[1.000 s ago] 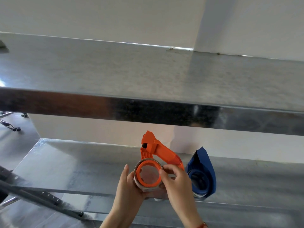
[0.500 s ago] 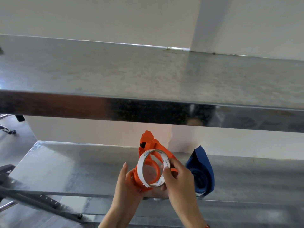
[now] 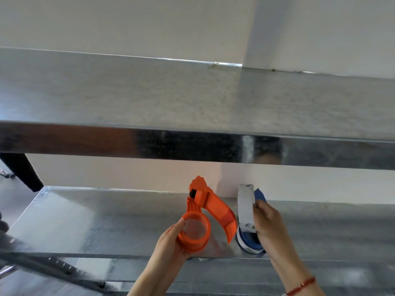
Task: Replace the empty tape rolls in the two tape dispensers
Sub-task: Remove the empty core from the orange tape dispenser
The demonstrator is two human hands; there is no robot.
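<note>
My left hand (image 3: pixel 168 245) grips the orange tape dispenser (image 3: pixel 205 212) by its round hub, which is bare, with no roll on it. My right hand (image 3: pixel 268 224) pinches the empty white cardboard tape core (image 3: pixel 245 207) and holds it edge-on to the right of the orange dispenser. Just behind and below the core, the blue tape dispenser (image 3: pixel 251 241) lies on the lower metal shelf (image 3: pixel 106 221); my right hand and the core hide most of it.
An upper metal shelf (image 3: pixel 192 103) juts out above the hands, its shiny front edge overhanging the work area. A white wall stands behind both shelves. Dark metal bars (image 3: pixel 53 268) cross the lower left corner.
The white core has come off the orange dispenser's hub. My right hand carried it to the right, in front of the blue dispenser. My left hand kept hold of the orange dispenser.
</note>
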